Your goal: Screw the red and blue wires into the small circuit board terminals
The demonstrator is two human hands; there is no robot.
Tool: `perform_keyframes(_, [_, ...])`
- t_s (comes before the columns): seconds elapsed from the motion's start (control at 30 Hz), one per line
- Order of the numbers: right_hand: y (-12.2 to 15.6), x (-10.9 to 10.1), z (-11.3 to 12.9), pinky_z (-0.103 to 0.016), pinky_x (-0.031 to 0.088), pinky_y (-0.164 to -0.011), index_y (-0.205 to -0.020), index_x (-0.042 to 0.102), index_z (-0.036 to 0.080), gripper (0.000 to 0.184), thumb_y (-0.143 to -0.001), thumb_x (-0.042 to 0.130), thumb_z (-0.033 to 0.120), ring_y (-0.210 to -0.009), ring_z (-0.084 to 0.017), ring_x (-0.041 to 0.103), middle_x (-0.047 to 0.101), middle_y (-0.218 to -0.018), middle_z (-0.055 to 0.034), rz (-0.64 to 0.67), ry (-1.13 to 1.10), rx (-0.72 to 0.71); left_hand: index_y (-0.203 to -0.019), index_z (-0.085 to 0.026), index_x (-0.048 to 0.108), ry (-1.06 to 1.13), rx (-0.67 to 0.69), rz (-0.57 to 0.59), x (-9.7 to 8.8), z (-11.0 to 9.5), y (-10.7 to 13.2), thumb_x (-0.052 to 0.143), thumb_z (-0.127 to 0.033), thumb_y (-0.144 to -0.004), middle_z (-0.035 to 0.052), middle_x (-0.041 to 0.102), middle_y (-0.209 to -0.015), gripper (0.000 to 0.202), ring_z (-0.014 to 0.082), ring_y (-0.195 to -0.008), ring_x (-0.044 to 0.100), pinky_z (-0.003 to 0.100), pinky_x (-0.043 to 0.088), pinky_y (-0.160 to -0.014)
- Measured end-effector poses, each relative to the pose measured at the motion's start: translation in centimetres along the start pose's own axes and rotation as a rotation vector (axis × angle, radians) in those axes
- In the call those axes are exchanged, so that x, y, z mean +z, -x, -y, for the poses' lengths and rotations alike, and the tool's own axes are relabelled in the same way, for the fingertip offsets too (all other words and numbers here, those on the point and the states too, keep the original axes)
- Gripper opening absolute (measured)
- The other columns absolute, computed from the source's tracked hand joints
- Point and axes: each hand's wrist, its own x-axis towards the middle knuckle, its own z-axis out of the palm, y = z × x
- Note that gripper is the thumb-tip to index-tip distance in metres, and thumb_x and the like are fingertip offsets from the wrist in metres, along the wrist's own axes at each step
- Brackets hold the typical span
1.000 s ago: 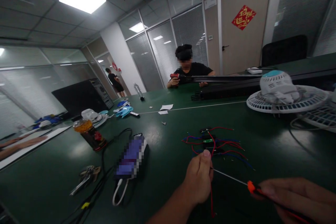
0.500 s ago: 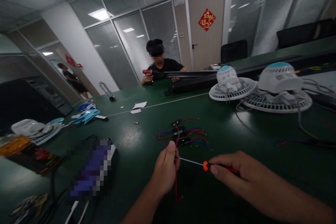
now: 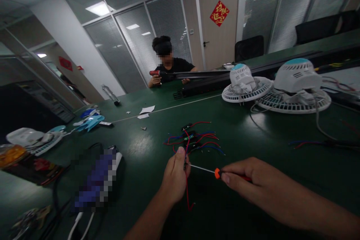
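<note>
My right hand (image 3: 247,180) is closed around the handle of a screwdriver (image 3: 203,168) with an orange collar. Its thin metal shaft points left, and the tip meets a small dark part with red wires (image 3: 187,193) pinched in my left hand (image 3: 174,176). My left fingers and thumb cover most of that part, so its exact kind is hidden. One red wire hangs below the hand, another rises above it. Just beyond lie several small circuit boards (image 3: 190,138) with red and blue wires on the green table (image 3: 157,131).
Two white fan heads (image 3: 295,82) stand at the right, cords trailing. Left are a blurred-out blue item (image 3: 97,180), an orange-topped container (image 3: 28,165), blue plastic pieces (image 3: 91,122) and a bottle (image 3: 110,95). Across the table a person (image 3: 168,62) holds a red drill (image 3: 154,72) at a long black bar.
The whole view has shifted a little, so most things sit slightly higher and further left. Both hands keep their holds, with the screwdriver tip still at the wired part.
</note>
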Motion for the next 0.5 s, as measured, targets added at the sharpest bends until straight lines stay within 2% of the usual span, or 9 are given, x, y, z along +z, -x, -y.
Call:
perform_keyframes(0.2, [-0.2, -0.11, 0.0, -0.027, 0.028, -0.052, -0.067, 0.054, 0.021, 0.039, -0.093, 0.035, 0.043, -0.054, -0.012, 0.037, 0.042, -0.059, 0.0038, -0.052, 0.091, -0.066, -0.063, -0.019, 0.049, -0.019, -0.014, 0.035, 0.09, -0.15, 0.06, 0.038, -0.075, -0.08, -0.0057, 0.04, -0.049, 0.059, 0.0099, -0.046, 0.036, 0.022, 0.029, -0.046])
perform_keyframes(0.37, [0.02, 0.21, -0.2, -0.028, 0.031, -0.053, -0.067, 0.061, 0.022, 0.036, -0.092, 0.041, 0.038, -0.052, -0.012, 0.045, 0.052, -0.057, 0.0022, -0.199, 0.178, -0.152, -0.063, -0.019, 0.048, -0.024, -0.025, 0.035, 0.16, -0.41, 0.22, 0.037, -0.076, -0.079, -0.0062, 0.038, -0.048, 0.06, 0.0092, -0.045, 0.035, 0.022, 0.029, -0.045])
perform_keyframes(0.43, [0.01, 0.22, -0.12, -0.028, 0.03, -0.052, -0.065, 0.061, 0.022, 0.037, -0.091, 0.041, 0.039, -0.051, -0.012, 0.045, 0.052, -0.056, 0.0019, -0.201, 0.183, -0.134, -0.063, -0.019, 0.049, -0.022, -0.027, 0.032, 0.18, -0.55, 0.19, 0.038, -0.076, -0.079, -0.0061, 0.039, -0.049, 0.06, 0.0091, -0.046, 0.036, 0.022, 0.03, -0.045])
perform_keyframes(0.5, [-0.1, 0.13, 0.04, -0.027, 0.03, -0.05, -0.071, 0.064, 0.022, 0.034, -0.09, 0.042, 0.039, -0.05, -0.012, 0.045, 0.052, -0.055, 0.002, -0.173, 0.111, -0.051, -0.062, -0.018, 0.049, -0.02, -0.022, 0.03, 0.17, -0.71, 0.11, 0.04, -0.074, -0.079, -0.0058, 0.04, -0.05, 0.059, 0.0091, -0.046, 0.038, 0.021, 0.031, -0.046])
